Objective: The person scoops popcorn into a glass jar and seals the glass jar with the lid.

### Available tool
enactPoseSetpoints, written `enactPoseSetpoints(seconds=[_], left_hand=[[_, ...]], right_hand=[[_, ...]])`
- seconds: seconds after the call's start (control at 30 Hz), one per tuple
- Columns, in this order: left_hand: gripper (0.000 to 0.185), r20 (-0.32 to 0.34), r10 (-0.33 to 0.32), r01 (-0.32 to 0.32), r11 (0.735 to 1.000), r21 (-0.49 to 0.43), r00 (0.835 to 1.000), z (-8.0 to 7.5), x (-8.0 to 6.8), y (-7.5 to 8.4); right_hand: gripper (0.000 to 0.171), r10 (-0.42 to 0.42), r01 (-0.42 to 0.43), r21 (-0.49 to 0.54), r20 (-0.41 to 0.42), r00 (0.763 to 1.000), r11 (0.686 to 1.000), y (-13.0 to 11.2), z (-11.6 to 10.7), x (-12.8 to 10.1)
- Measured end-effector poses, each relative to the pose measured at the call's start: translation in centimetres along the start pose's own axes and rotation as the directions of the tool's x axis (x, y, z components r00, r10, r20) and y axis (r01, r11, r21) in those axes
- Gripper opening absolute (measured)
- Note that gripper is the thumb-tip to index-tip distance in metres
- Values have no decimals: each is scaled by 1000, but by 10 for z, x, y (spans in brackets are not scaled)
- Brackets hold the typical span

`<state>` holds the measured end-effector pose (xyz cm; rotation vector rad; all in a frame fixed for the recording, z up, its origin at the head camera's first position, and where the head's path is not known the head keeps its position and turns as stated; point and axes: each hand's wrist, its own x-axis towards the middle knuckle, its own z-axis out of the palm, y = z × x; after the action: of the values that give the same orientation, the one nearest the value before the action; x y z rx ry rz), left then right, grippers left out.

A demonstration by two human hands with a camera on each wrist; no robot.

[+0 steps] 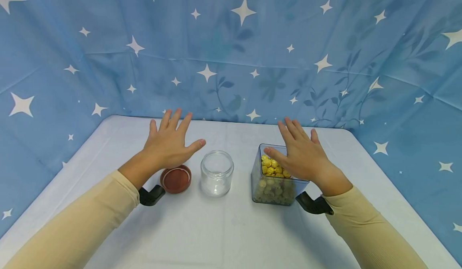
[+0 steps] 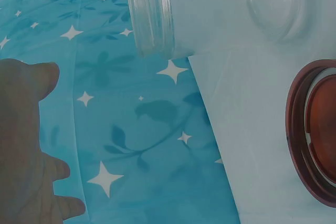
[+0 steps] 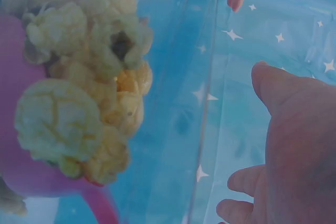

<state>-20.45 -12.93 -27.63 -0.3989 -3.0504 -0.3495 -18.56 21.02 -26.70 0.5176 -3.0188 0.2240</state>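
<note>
My left hand (image 1: 167,144) is raised with its fingers spread, holding nothing, above and behind a reddish-brown round lid (image 1: 175,181). To the right of the lid stands a clear glass jar (image 1: 216,183), uncovered. My right hand (image 1: 304,154), its fingers straight and the thumb stretched out, hovers over a clear square container (image 1: 256,189) and hides part of its top. Yellow popcorn (image 1: 272,168) partly fills that container. In the right wrist view, a pink scoop-like piece (image 3: 31,177) shows through the wall among the popcorn.
A white cloth covers the table (image 1: 231,237). Behind it and along both sides hangs a blue curtain (image 1: 231,40) with white stars. Each wrist wears a black mount (image 1: 151,195).
</note>
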Motion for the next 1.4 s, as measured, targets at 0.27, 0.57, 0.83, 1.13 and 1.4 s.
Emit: enactPoseSetpoints(seconds=[0.27, 0.57, 0.83, 1.13, 1.4], left_hand=[[95, -25, 63, -65, 992, -107, 998, 5, 1, -2], [94, -65, 198, -208, 930, -302, 978, 21, -1, 1], [86, -61, 278, -278, 872, -404, 959, 31, 1, 21], [74, -49, 380, -355, 799, -486, 924, 38, 7, 51], [69, 19, 406, -342, 794, -502, 914, 42, 19, 84]], right_hand=[[86, -10, 16, 96, -69, 998, 995, 8, -10, -5], [80, 20, 6, 249, -103, 995, 969, 28, -14, -21], [73, 62, -24, 359, -97, 993, 933, 50, -8, -38], [57, 7, 12, 431, -43, 999, 902, 73, -1, -45], [38, 1, 26, 505, -53, 999, 863, 82, 11, -42]])
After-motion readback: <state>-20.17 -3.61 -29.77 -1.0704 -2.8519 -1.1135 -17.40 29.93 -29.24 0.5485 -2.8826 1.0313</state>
